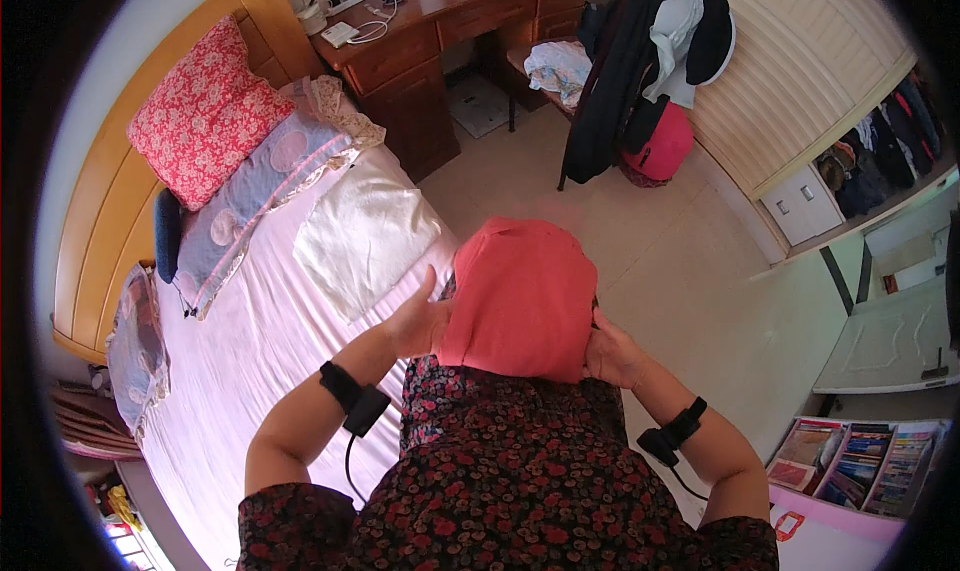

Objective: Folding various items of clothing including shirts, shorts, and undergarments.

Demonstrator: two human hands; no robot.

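Note:
A coral-red folded cloth (520, 296), perhaps a garment, is held up in front of my body between both hands. My left hand (418, 323) grips its left edge, thumb raised, with the other fingers hidden behind the fabric. At the lower right edge my right hand (612, 353) is closed on the cloth, its fingertips partly tucked out of sight. A folded white cloth (368, 233) lies on the pink bed sheet (260, 371), just beyond my left hand.
A red patterned cushion (208, 111) and a grey-purple pillow (255, 196) rest against the wooden headboard (110, 196). Ahead stands a brown desk (415, 131). Clothes (625, 61) hang over a chair, with a pink bag (662, 143) beside it. Books fill a box (850, 466) at right.

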